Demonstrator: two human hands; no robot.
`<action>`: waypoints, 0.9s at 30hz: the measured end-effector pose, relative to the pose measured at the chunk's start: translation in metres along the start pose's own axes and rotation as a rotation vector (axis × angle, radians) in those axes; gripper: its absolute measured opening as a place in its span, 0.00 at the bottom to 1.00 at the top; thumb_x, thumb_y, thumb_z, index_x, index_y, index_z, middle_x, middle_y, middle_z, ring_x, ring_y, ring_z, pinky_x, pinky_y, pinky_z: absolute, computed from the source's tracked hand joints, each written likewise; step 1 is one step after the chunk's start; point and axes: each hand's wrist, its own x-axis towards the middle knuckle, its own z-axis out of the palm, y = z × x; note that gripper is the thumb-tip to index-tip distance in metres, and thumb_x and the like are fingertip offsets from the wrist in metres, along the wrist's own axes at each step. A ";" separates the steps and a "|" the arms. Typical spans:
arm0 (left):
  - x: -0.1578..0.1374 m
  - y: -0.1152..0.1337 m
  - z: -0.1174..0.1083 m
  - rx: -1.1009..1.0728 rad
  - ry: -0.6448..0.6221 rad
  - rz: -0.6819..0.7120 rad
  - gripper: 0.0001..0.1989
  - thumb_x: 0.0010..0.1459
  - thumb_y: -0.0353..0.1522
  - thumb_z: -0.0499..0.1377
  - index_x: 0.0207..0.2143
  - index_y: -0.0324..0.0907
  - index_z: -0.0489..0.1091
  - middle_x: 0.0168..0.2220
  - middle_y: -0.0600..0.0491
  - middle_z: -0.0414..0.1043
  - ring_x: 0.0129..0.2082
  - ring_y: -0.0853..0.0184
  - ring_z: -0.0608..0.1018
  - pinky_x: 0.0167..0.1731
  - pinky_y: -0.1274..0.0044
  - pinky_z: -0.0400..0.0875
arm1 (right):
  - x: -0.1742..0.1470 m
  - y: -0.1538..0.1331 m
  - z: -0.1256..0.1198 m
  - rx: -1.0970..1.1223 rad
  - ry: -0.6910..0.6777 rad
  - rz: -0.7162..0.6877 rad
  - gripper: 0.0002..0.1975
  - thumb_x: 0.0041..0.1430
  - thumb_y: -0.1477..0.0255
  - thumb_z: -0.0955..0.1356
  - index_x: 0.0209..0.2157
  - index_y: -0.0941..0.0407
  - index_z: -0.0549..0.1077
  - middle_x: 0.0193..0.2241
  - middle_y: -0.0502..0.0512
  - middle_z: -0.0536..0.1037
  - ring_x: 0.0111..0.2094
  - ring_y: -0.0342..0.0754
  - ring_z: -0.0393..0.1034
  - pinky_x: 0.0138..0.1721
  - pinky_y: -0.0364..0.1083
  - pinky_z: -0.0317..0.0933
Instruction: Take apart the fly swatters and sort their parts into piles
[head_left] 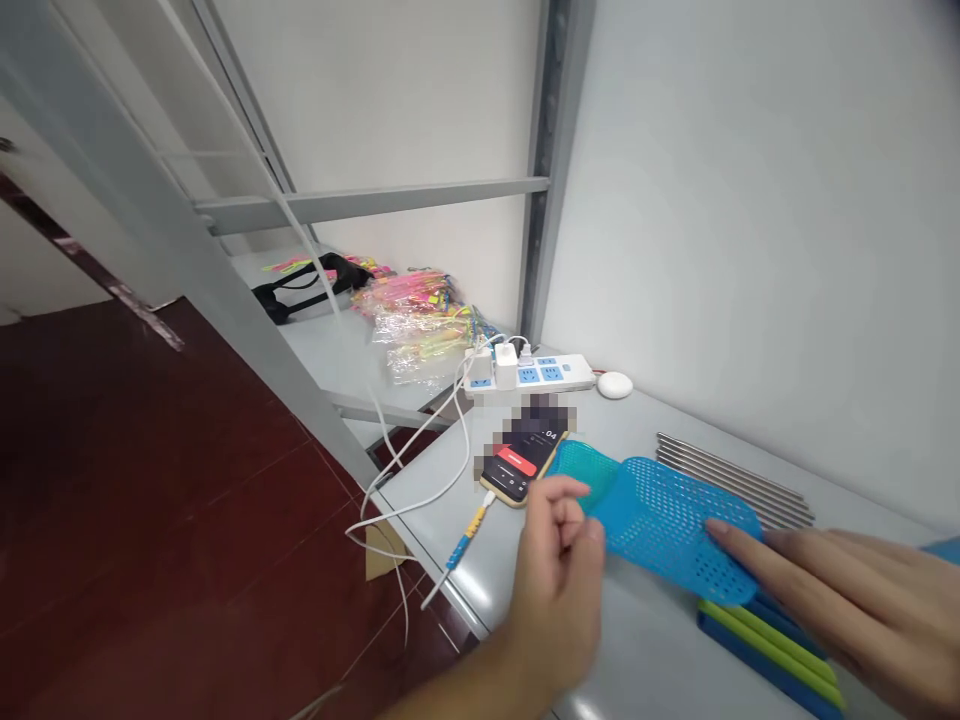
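One extended right hand (pixel 862 600) touched the blue flyswatter head (pixel 660 515) beside a half-curled left hand (pixel 559 580), neither grip's hold clear, so uneven pressure might have made it slip.

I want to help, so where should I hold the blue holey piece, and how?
I'd probably pinch the blue holey piece by its near long edge, coming from the front, thumb under and fingers over. It looks thin and flat, and the right hand is at its right end.
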 end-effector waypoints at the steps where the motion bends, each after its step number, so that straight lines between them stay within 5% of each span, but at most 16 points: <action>1: -0.004 -0.004 -0.010 0.119 0.000 0.161 0.08 0.65 0.33 0.49 0.46 0.46 0.61 0.29 0.57 0.54 0.29 0.71 0.63 0.31 0.78 0.62 | 0.013 0.004 0.005 -0.022 -0.028 -0.098 0.24 0.64 0.76 0.58 0.60 0.55 0.64 0.25 0.51 0.71 0.21 0.44 0.65 0.21 0.44 0.58; 4: -0.012 -0.006 -0.030 0.458 0.015 0.472 0.13 0.61 0.28 0.51 0.48 0.46 0.62 0.39 0.51 0.57 0.37 0.65 0.67 0.39 0.72 0.66 | 0.039 0.008 0.023 -0.045 -0.102 -0.105 0.25 0.62 0.82 0.56 0.60 0.60 0.63 0.28 0.54 0.72 0.21 0.43 0.64 0.20 0.44 0.56; 7: -0.008 -0.002 -0.033 0.686 0.014 0.517 0.17 0.58 0.26 0.52 0.50 0.46 0.62 0.44 0.47 0.58 0.42 0.62 0.69 0.42 0.68 0.68 | 0.048 0.002 0.039 0.011 -0.118 -0.058 0.26 0.61 0.85 0.55 0.59 0.60 0.63 0.30 0.54 0.71 0.23 0.43 0.65 0.21 0.44 0.56; 10: 0.001 -0.003 -0.027 0.871 -0.217 0.559 0.20 0.57 0.28 0.54 0.53 0.43 0.63 0.55 0.42 0.58 0.55 0.54 0.65 0.54 0.59 0.64 | 0.048 -0.001 0.049 0.087 -0.172 -0.002 0.23 0.64 0.81 0.55 0.59 0.56 0.63 0.32 0.55 0.72 0.22 0.43 0.65 0.19 0.43 0.54; 15: 0.011 -0.016 -0.020 1.042 -0.498 0.505 0.28 0.61 0.38 0.54 0.62 0.40 0.55 0.65 0.41 0.52 0.65 0.48 0.54 0.60 0.51 0.56 | 0.046 0.001 0.056 0.263 -0.313 0.180 0.19 0.68 0.67 0.60 0.58 0.50 0.62 0.38 0.54 0.72 0.28 0.43 0.70 0.25 0.42 0.60; 21: 0.010 -0.019 -0.021 1.103 -0.524 0.434 0.26 0.63 0.36 0.52 0.62 0.40 0.56 0.65 0.41 0.52 0.64 0.50 0.57 0.60 0.52 0.56 | 0.047 0.000 0.058 0.344 -0.398 0.260 0.18 0.68 0.63 0.59 0.58 0.48 0.63 0.38 0.53 0.71 0.27 0.43 0.69 0.26 0.42 0.62; 27: 0.012 -0.015 -0.018 1.105 -0.500 0.423 0.25 0.62 0.34 0.53 0.61 0.41 0.57 0.64 0.42 0.53 0.62 0.50 0.59 0.58 0.52 0.58 | 0.049 0.000 0.053 0.251 -0.338 0.229 0.18 0.68 0.62 0.59 0.56 0.51 0.65 0.38 0.54 0.73 0.27 0.43 0.70 0.25 0.41 0.60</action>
